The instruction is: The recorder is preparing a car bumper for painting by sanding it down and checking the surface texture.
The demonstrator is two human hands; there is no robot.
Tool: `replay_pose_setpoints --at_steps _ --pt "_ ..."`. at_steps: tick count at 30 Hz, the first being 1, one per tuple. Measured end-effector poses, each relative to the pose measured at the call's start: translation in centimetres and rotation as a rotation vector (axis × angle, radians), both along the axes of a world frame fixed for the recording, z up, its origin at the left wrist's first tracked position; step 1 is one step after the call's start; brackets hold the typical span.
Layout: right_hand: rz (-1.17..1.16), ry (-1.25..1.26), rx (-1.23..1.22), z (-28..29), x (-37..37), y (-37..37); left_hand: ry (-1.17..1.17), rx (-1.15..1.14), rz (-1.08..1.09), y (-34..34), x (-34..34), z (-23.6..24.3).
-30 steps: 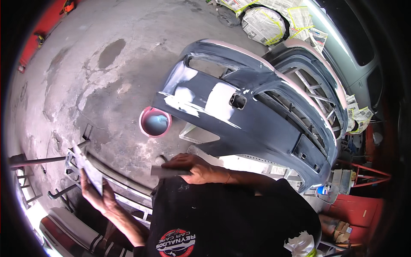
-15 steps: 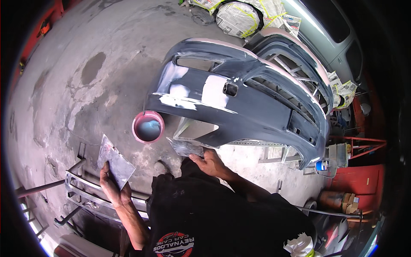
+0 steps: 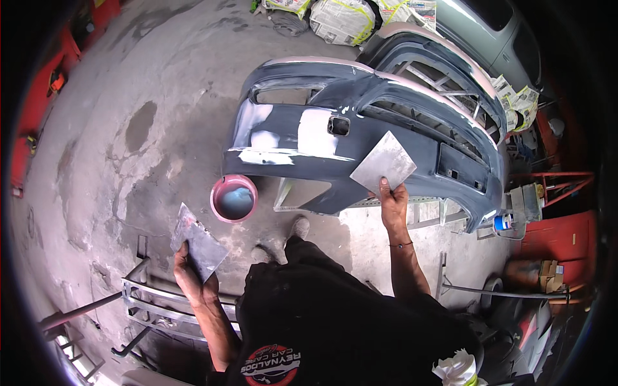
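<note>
My left hand [image 3: 191, 277] grips a grey, smudged square sheet [image 3: 201, 248] by its lower edge, thumb on top. The sheet has a ragged, reddish upper edge and is held over the floor at the left. My right hand [image 3: 393, 197] pinches a second, paler grey square sheet [image 3: 385, 162] at its lower corner, thumb on its face. That sheet is in front of a dark grey car bumper [image 3: 386, 145] with white patches, covering part of it; I cannot tell whether they touch. What the sheets are made of is unclear.
A pink bucket [image 3: 217, 184] with liquid and a pale blue thing inside stands left of the bumper. Behind is a second bumper [image 3: 450, 55] and a silver car [image 3: 492, 51] masked with newspaper. A metal frame [image 3: 154, 299] is at lower left, a red panel [image 3: 557, 244] at right.
My right hand has risen and moved right with its sheet, whose broad face now shows. My left hand still holds its sheet. The view has shifted slightly.
</note>
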State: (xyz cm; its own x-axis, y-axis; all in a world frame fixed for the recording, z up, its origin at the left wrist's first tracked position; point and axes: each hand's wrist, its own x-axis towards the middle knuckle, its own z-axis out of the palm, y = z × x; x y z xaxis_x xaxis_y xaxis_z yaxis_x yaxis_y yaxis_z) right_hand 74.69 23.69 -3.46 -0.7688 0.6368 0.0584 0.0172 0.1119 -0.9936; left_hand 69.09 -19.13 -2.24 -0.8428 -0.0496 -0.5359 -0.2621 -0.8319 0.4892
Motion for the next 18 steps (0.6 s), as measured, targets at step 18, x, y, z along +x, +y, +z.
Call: replay_pose_setpoints --at_steps 18 --pt "0.244 -0.447 0.694 -7.8 -3.7 -7.4 -0.015 -0.019 -0.003 -0.8 1.3 0.8"
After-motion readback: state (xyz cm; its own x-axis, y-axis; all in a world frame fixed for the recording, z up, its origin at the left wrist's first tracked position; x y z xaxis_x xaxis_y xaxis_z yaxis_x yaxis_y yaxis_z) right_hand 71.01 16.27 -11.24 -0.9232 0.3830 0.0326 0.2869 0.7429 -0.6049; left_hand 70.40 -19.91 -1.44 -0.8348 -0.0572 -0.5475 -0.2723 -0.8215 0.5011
